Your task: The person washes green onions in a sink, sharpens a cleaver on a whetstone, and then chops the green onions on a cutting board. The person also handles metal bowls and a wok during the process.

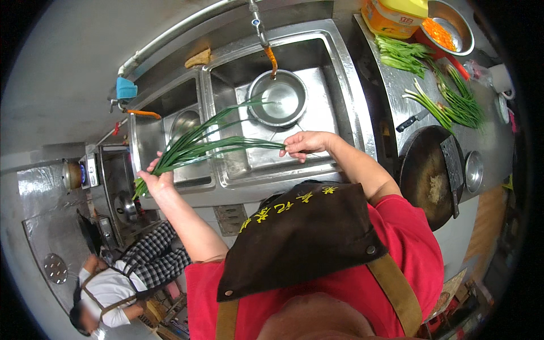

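A bunch of long green leaves, which look like Chinese chives (187, 148), stretches between my hands above the double steel sink (214, 168). My left hand (158, 177) grips the pale base ends over the small left basin. Over the front of the large basin, my right hand (307, 143) pinches the tips of part of the bunch. Other leaves hang free, their tips reaching across a round metal pot (255, 114). Water stands in that pot under an orange hose (270, 59) on the tap. In the small basin lies a metal bowl (186, 121), partly hidden by the leaves.
The right counter carries spring onions (461, 106), leafy greens (399, 55), a knife (410, 121) and a bowl of diced orange vegetable (461, 32). A cleaver (451, 163) lies on the round chopping board (418, 170). Another person (112, 284) is at the lower left, near a lit burner (83, 173).
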Demonstrator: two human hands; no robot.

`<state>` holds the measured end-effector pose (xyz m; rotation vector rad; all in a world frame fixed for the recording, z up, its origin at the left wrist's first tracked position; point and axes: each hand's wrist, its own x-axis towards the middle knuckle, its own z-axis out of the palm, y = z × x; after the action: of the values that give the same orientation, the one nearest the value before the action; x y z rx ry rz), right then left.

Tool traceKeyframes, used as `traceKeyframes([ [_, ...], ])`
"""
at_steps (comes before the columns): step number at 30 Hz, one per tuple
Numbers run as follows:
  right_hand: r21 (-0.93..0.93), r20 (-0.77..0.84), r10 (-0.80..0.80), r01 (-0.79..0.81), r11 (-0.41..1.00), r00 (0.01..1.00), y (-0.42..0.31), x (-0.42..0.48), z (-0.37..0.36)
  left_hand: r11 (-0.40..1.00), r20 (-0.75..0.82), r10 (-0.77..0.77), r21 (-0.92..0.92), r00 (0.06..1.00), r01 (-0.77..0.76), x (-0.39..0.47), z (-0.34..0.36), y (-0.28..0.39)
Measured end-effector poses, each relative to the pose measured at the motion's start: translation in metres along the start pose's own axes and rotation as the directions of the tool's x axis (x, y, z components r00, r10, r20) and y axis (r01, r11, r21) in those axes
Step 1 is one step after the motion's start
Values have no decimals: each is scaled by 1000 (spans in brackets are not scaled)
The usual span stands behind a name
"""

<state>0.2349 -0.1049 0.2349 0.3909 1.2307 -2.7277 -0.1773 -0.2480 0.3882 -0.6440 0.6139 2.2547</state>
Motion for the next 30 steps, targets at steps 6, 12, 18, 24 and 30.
traceKeyframes([
  [6, -227, -238, -44, -11, 974, 970, 3, -30, -9, 999, -74, 26, -33, 997, -29, 24, -7, 12],
  [12, -804, -562, -346, -398, 443, 751, 2, -20, 11, 999, -96, -6, -41, 995, 2, 24, -11, 12],
  [18, 475, -725, 103, 386, 791, 681, 1, -17, -7, 999, -113, -22, 38, 993, 27, 18, -14, -12],
  [24, -425, -868, -384, -71, 902, 315, 22, -28, -32, 996, -83, 2, 92, 997, 5, 16, -18, -27],
  [30, -671, -724, -490, -333, 662, 485, 16, -75, -49, 995, 8, 85, 49, 996, -85, 7, -5, 1],
])
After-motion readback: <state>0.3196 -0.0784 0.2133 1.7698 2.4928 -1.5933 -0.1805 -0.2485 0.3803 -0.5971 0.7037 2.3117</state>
